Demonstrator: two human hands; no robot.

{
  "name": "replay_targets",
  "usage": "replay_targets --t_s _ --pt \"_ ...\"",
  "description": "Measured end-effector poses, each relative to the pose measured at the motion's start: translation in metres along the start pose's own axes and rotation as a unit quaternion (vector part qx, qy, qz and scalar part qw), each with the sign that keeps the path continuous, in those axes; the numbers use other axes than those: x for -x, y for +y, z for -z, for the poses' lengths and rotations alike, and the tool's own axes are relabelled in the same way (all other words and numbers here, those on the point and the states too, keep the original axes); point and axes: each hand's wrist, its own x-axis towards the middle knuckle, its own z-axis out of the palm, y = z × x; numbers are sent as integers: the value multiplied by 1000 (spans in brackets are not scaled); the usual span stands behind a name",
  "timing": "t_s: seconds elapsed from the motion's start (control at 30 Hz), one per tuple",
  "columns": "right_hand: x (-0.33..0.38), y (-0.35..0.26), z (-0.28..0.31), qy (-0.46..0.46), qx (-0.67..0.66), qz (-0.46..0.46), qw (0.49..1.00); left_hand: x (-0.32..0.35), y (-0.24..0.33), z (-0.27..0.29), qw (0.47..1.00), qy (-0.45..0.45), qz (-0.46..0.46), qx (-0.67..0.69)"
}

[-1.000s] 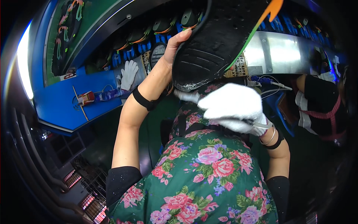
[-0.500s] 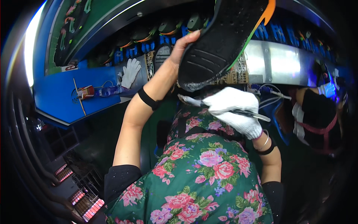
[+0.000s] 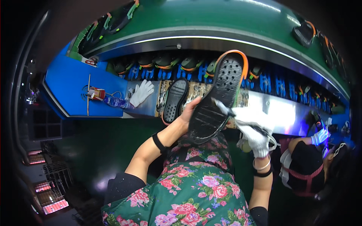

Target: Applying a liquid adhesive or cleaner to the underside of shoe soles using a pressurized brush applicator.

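Note:
A black shoe sole [image 3: 206, 119] with an orange and green rim is tilted up before my chest, its hollow inner side toward me. My bare left hand [image 3: 188, 111] is closed on the sole's left edge. In a white knit glove, my right hand [image 3: 253, 126] grips a slim brush [image 3: 223, 107]. The brush's pale tip lies over the middle of the sole and appears to touch it. Wet-looking shine marks parts of the inner face. Beyond my left hand, a second sole [image 3: 176, 98] rests on the bench, holes and ridges facing up.
A metal bench [image 3: 266, 105] runs across, backed by several shoe uppers on blue clamps [image 3: 164, 68]. To the left are a white glove [image 3: 142, 93], a bottle [image 3: 115, 101] and a blue table [image 3: 68, 90]. Beyond is a green belt [image 3: 211, 17]. At right a co-worker [image 3: 305, 165] leans over the bench.
The brush has gone from below the sole's near end up onto its inner face. The whole sole now shows, farther from the camera, and the view has shifted to take in more of the bench.

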Motion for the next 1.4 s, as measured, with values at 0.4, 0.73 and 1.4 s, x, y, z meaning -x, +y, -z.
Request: replay_targets --t_s 0.4,0.73,1.4 --pt "36 67 -18 230 -260 -176 921 -20 265 -119 951 -217 -218 -11" --pt "60 83 -53 206 -278 -253 904 -66 239 -98 733 17 -633 -247" --pt "122 92 -15 389 -273 -192 859 -390 18 -187 520 46 -366 -770"
